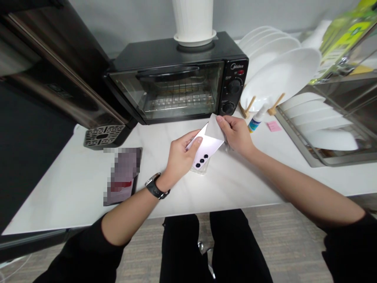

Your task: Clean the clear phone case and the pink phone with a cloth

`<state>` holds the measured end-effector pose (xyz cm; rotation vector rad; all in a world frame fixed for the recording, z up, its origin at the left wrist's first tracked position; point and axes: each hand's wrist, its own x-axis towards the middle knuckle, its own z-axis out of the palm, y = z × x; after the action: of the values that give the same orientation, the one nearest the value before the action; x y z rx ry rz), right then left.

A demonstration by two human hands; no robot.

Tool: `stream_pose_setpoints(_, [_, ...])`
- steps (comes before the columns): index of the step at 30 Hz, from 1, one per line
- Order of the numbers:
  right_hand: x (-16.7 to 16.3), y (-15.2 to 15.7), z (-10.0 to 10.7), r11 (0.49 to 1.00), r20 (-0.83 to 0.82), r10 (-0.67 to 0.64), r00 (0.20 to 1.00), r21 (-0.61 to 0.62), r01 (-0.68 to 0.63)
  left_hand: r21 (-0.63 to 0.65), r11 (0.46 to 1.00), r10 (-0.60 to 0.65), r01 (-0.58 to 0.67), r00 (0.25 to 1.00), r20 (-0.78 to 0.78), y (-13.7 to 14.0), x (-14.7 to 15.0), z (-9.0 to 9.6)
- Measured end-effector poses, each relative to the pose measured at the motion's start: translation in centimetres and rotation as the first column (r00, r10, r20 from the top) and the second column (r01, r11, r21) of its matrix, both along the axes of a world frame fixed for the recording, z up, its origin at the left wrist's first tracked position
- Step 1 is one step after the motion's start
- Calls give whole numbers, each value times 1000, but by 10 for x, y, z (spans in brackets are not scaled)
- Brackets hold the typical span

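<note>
From the head camera I see my left hand [179, 157] gripping a pale phone [206, 151] just before the toaster oven [176, 84]; my right hand [235, 133] pinches a grey cloth [214, 129] against it. A spray bottle [257, 120] stands right of the oven; a blurred item [122, 175] lies unreadable on the bench [73, 188].

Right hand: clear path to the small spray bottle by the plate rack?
Probably yes. The spray bottle lies just beside the right hand with bare counter between, but that hand is pinching a grey cloth.

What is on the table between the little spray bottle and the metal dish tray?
In the head view, a pink sticky note lies on the table between the spray bottle and the dish tray.
</note>
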<state>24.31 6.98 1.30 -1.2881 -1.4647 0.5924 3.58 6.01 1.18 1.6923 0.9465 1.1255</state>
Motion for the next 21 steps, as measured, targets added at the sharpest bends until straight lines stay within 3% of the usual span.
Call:
stream_pose_setpoints(3, [-2, -2, 2, 999, 87, -11, 996, 48, 7, 1, 1000, -2, 2, 1000, -5, -2, 1, -1])
stream_pose_setpoints(9, [-5, -5, 5, 980, 49, 191, 980, 55, -194, 24, 1000, -10, 10, 1000, 5, 1, -2, 3])
stream_pose_setpoints(15, [-2, -3, 1, 992, 69, 110, 991, -71, -105, 86, 996, -23, 30, 996, -81, 2, -3, -7])
stream_pose_setpoints(19, [-4, -3, 5, 980, -30, 197, 980, 20, -197, 80, 997, -19, 24, 998, -61, 2, -4, -4])
stream_pose_setpoints(21, [-6, -4, 8, 964, -139, 263, 955, 5, -265, 79, 997, -18, 22, 999, -51, 2, -4, 0])
